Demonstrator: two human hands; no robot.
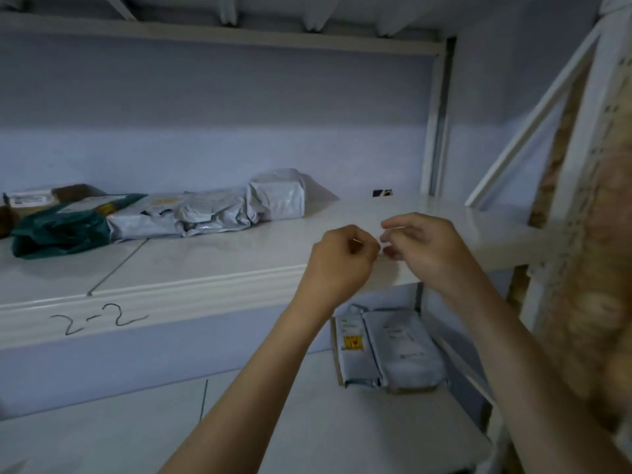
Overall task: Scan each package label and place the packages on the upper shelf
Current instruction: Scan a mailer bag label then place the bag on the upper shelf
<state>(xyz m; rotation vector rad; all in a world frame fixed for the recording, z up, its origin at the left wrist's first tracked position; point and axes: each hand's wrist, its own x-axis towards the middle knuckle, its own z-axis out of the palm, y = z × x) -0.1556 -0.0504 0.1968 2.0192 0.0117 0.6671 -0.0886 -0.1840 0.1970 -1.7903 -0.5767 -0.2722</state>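
Mostly grey crumpled packages [212, 210], upper shelf [205, 265]

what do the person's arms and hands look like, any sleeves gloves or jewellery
Both forearms are bare up to the bottom edge of the picture, with no sleeves in view. The left hand and the right hand wear no gloves. No watch, bracelet or wristband shows on either wrist, and no ring can be made out, though the fingers are slightly blurred. No markings or tattoos show on the arms.

Both hands [379, 248] meet above shelf [205, 268] edge.
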